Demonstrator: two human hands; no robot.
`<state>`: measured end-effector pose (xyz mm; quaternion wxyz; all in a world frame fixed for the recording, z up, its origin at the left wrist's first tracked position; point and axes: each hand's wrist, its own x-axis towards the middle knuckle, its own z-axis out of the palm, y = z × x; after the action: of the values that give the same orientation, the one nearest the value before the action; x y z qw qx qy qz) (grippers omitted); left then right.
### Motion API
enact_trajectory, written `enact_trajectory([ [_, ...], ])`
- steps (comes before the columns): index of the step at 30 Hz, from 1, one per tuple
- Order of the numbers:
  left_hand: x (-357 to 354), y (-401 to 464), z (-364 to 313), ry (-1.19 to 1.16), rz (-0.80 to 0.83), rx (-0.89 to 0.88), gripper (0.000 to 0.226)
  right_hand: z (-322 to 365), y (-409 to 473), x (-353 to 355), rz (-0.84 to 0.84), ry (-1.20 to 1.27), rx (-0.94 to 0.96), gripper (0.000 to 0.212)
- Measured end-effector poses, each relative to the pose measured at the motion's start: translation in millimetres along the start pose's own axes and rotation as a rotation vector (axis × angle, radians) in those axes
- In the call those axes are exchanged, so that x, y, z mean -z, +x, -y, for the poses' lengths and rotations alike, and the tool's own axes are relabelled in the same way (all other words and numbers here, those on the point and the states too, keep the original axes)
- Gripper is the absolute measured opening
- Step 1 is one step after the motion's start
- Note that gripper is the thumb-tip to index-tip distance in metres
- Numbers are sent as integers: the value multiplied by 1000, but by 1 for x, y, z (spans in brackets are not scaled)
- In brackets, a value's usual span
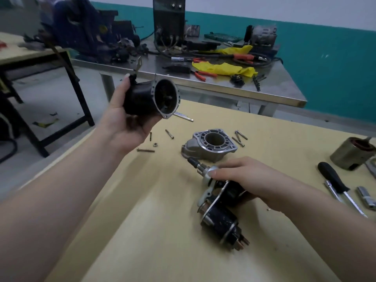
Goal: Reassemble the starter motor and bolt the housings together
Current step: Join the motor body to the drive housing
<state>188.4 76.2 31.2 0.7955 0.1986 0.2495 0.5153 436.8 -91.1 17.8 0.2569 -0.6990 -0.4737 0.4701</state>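
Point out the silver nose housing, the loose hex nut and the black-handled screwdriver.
silver nose housing (218, 146), head view, right flange face.
hex nut (155, 144), head view, its top face.
black-handled screwdriver (331, 177), head view, middle of the handle.

Across the gap I see a steel bench (213, 86) strewn with yellow rags (223, 69), red-handled pliers (203, 74) and tangled cables (203, 55). A dark boxy machine (168, 19) stands at its back. At left, a black-framed table (30, 55) carries a blue vise (81, 25).
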Motion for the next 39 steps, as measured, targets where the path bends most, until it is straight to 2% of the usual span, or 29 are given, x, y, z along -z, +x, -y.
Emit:
enact_trajectory([
  [2,5,-16,-1,-57,38,20,57,4,-3,-2,-4,-78,-7,21],
  [4,10,-30,-2,-95,76,41,55,8,-4,-5,-30,-188,-41,32],
  [6,15,-41,-4,-123,93,49,57,13,-4,-11,-79,-362,-53,42],
  [9,19,-57,-7,-129,99,33,67,17,-6,-18,-249,-724,3,54],
  [11,19,-66,-4,-141,129,66,73,17,-12,-21,-345,-795,57,59],
  [13,17,-76,3,-181,175,147,65,17,-20,-23,-444,-656,186,49],
  [15,11,-85,16,-193,214,269,53,22,-33,-23,-502,-321,381,34],
  [17,2,-94,34,-185,275,422,47,28,-51,-25,-403,-73,548,45],
  [18,-5,-100,43,-188,323,496,40,31,-60,-27,-338,-54,633,56],
  [19,-13,-105,53,-192,378,539,43,33,-69,-31,-290,-84,722,67],
  [20,-20,-111,64,-176,436,551,51,34,-76,-35,-264,-129,806,76],
  [22,-31,-118,85,-98,531,522,54,32,-85,-40,-280,-154,895,87],
  [25,-43,-125,108,-64,521,536,58,26,-89,-41,-392,-85,900,86],
  [27,-46,-125,113,-45,524,558,52,19,-92,-39,-451,-62,920,83],
  [29,-51,-128,111,202,492,530,31,13,-96,-37,-504,12,938,76],
  [30,-53,-128,108,415,463,471,44,12,-98,-36,-532,104,943,68],
  [32,-49,-120,101,892,301,236,90,14,-105,-32,-562,439,906,48],
  [33,-45,-116,94,1090,225,37,93,14,-108,-26,-552,657,838,44],
  [35,-32,-103,81,1454,117,-363,70,11,-110,-8,-435,1052,594,52],
  [36,-24,-98,76,1622,99,-443,60,8,-111,2,-363,1163,463,57],
  [37,-18,-95,74,1778,104,-441,56,4,-113,12,-288,1222,344,58],
  [39,-9,-92,81,1967,131,-365,63,-6,-116,24,-151,1227,168,57],
])
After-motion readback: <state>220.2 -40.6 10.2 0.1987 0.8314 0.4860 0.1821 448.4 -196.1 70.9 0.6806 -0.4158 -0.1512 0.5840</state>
